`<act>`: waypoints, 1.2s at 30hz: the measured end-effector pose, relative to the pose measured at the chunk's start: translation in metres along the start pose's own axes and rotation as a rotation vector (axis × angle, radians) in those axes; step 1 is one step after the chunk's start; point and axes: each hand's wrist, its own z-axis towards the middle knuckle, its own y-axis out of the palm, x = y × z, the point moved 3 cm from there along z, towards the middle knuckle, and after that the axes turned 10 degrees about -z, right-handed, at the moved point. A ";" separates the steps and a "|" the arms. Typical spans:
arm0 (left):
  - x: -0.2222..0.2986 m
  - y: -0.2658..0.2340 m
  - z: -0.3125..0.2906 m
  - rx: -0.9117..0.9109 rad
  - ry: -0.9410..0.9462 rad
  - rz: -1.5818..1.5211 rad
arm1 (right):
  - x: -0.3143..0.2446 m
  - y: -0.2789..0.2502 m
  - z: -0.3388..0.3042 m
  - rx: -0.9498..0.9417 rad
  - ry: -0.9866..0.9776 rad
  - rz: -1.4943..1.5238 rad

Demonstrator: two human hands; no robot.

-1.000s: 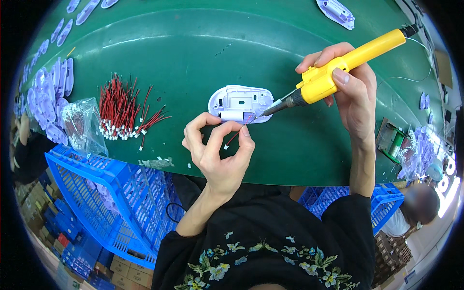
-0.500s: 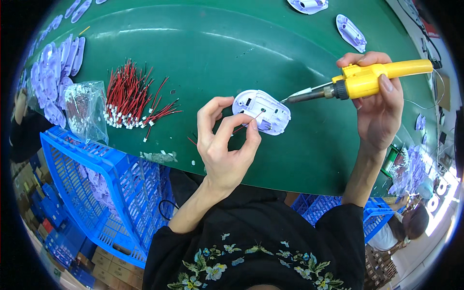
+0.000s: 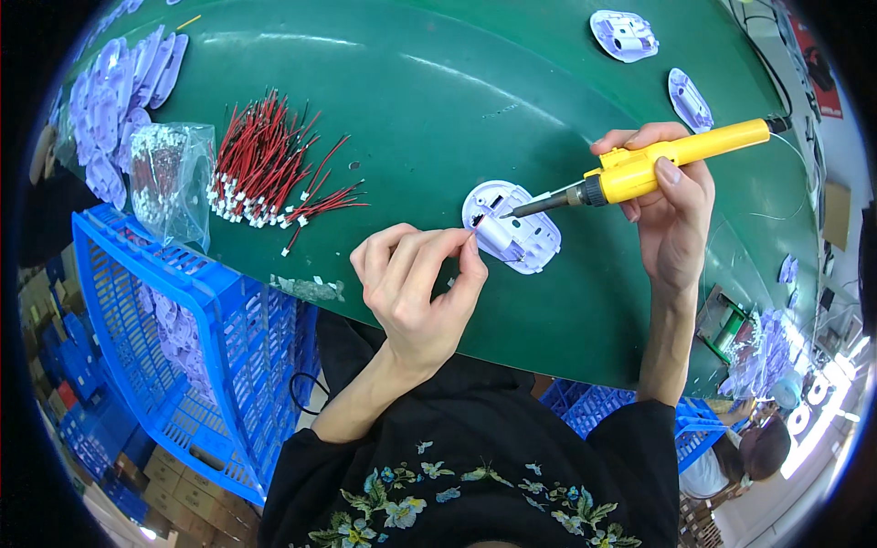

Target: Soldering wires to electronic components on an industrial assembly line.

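Note:
A pale lilac oval plastic casing (image 3: 525, 239) lies open side up on the green table, with slots and small metal parts inside. My left hand (image 3: 416, 288) is at its left edge, thumb and forefinger pinched together. A short dark red bit of wire (image 3: 478, 220) shows just beyond those fingertips; the rest is hidden by them. My right hand (image 3: 671, 196) grips a yellow soldering iron (image 3: 639, 173) by its handle. The iron's dark tip points left and is over the casing's upper middle; contact cannot be made out. A thin solder wire (image 3: 786, 205) trails behind the iron.
Red and black wires with white connectors (image 3: 265, 164) lie in a pile at left, beside a clear bag (image 3: 169, 183) of connectors and stacked lilac casings (image 3: 110, 100). Two more casings (image 3: 624, 36) lie far right. A green spool (image 3: 729, 331) is near right. A blue crate (image 3: 219, 310) stands front left.
My left fingers have moved from over the casing to its left edge. The soldering iron has come left and down, its tip now farther over the casing. The whole view has shifted slightly.

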 end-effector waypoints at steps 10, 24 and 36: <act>-0.008 -0.006 0.000 0.037 0.011 -0.006 | 0.011 0.023 0.006 -0.024 0.033 -0.006; -0.011 -0.006 0.001 0.039 -0.024 -0.032 | 0.012 0.023 0.006 -0.003 0.016 -0.044; -0.012 -0.007 0.002 0.038 -0.027 -0.041 | 0.012 0.023 0.006 -0.004 -0.013 -0.041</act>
